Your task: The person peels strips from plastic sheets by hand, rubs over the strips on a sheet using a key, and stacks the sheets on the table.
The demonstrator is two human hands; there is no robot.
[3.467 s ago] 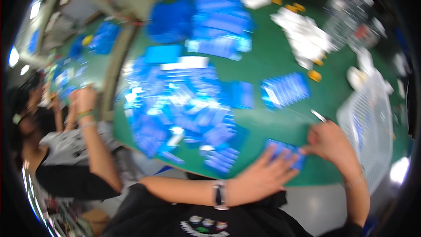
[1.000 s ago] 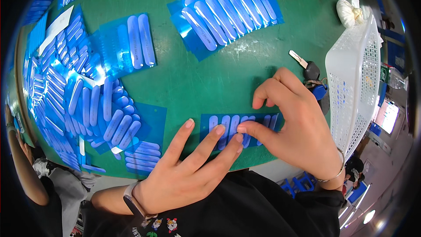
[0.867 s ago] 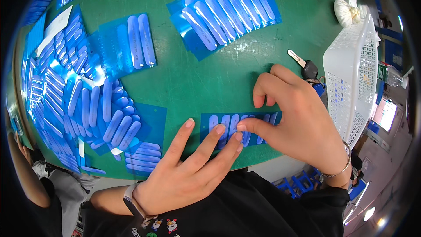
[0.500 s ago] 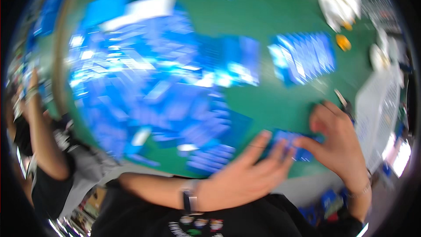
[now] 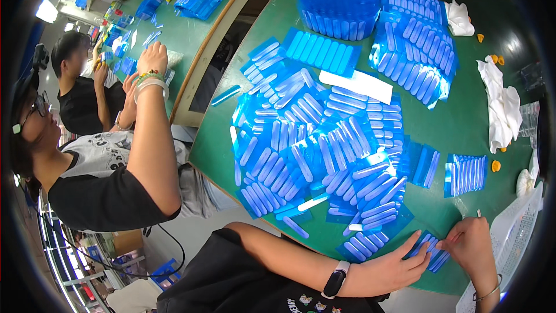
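Observation:
A small blue film sheet [image 5: 433, 247] with oblong strips lies at the table's near right edge, between my hands. My left hand [image 5: 389, 268] rests over its left side with fingers spread and the fingertips on the film. At its right side my right hand [image 5: 470, 246] is closed, thumb and forefinger pinched on the sheet's edge. Just beyond the right knuckles shows a thin pale tip [image 5: 479, 213]; whether the hand holds it is hidden. Left of my hands spreads a large loose pile of similar blue sheets [image 5: 347, 145].
Stacked blue sheets [image 5: 339, 0] stand at the far side. A smaller stack [image 5: 465, 175] lies beyond my right hand. White cloth [image 5: 499, 104], orange bits [image 5: 496, 166] and a white perforated basket [image 5: 509, 237] line the right. A co-worker [image 5: 116, 179] sits at left, another person beyond.
The view has swung left, so the co-workers now show and the table things sit further right. My hands stay at the small sheet; the right fingers have drawn closer together on its edge.

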